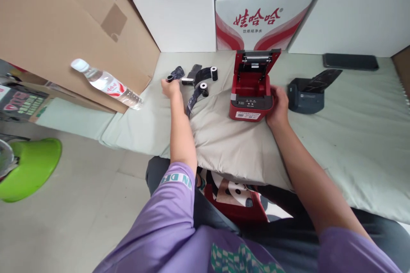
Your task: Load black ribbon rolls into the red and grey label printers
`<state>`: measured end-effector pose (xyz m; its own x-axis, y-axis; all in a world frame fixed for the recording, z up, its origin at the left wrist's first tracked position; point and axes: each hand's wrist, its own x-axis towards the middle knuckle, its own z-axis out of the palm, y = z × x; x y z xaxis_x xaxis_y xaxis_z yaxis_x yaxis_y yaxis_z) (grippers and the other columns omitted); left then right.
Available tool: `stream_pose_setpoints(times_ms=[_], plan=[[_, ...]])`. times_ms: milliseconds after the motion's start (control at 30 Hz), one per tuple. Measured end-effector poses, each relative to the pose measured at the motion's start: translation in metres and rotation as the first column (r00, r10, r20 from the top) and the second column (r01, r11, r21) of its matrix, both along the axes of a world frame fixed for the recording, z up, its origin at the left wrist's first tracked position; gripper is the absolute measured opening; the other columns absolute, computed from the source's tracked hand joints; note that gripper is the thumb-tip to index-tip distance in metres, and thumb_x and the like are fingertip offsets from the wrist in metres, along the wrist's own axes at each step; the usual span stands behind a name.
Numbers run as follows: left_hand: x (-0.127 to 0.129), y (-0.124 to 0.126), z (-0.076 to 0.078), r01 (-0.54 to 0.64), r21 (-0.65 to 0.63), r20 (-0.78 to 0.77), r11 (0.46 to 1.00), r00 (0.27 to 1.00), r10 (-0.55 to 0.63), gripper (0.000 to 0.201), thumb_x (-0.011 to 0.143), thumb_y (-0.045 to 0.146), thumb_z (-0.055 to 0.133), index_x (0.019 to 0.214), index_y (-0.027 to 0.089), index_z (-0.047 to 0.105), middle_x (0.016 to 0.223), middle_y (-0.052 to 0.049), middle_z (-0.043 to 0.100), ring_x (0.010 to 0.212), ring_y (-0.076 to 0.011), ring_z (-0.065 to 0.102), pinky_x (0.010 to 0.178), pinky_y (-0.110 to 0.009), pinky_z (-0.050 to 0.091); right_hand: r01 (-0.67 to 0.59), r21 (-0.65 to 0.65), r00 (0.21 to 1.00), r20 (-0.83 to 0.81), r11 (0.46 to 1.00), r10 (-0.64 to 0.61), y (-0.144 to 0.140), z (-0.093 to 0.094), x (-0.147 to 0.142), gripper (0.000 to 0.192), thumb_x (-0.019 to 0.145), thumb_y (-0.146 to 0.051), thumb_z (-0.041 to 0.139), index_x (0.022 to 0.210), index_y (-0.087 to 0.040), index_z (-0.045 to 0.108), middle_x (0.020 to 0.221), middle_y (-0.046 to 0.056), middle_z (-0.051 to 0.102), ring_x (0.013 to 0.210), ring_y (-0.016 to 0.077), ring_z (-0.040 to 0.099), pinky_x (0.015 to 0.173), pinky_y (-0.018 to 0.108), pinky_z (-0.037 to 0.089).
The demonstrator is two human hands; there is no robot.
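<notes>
A roll (170, 78) is pinched by the left hand (171, 88); the printer (250, 109) is touched at its side by the right hand (278, 106), whose grip cannot be told.

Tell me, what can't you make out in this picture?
In the head view:
- Left hand: grip on the black roll, partly hidden by the hand itself.
- Right hand: some fingertips, hidden by the red printer.
- White label: fine print too small.
- Cardboard box: cut off by the left edge.
</notes>
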<state>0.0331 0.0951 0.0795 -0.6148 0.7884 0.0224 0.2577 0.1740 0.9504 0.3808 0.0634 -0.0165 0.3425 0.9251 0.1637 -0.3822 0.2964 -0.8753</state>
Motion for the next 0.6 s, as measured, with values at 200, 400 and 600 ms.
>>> stream_pose_setpoints(times_ms=[200, 400, 600], plan=[[0.002, -0.004, 0.021, -0.131, -0.23, -0.266, 0.964, 0.962, 0.068, 0.056, 0.092, 0.043, 0.088, 0.134, 0.024, 0.055, 0.148, -0.012, 0.067, 0.148, -0.0363, 0.058, 0.115, -0.059, 0.057, 0.0, -0.004, 1.0, -0.001, 1.0, 0.0, 0.0, 0.002, 0.0, 0.039, 0.087, -0.066, 0.081, 0.092, -0.028, 0.077, 0.101, 0.001, 0.079, 0.109, 0.0235, 0.077, 0.105, 0.043, 0.065], [-0.018, 0.001, 0.048, -0.062, -0.244, -0.507, 0.968, 0.859, -0.073, 0.041, 0.109, 0.041, 0.067, 0.14, 0.017, 0.059, 0.148, -0.008, 0.072, 0.161, -0.0237, 0.042, 0.126, -0.047, 0.031, -0.008, -0.016, 1.0, -0.012, 1.0, 0.008, -0.002, 0.003, -0.001, 0.04, 0.084, -0.068, 0.083, 0.091, -0.028, 0.078, 0.102, 0.0, 0.08, 0.109, 0.0233, 0.077, 0.105, 0.043, 0.066], [0.016, 0.005, 0.059, 0.478, -0.367, -0.4, 0.798, 0.693, -0.6, 0.049, 0.09, 0.036, 0.084, 0.134, 0.021, 0.072, 0.137, -0.006, 0.079, 0.112, -0.0202, 0.073, 0.103, -0.037, 0.056, -0.012, 0.004, 1.0, -0.007, 1.0, 0.012, -0.002, 0.005, -0.001, 0.041, 0.087, -0.068, 0.082, 0.088, -0.028, 0.076, 0.099, 0.001, 0.08, 0.106, 0.0233, 0.079, 0.106, 0.045, 0.066]])
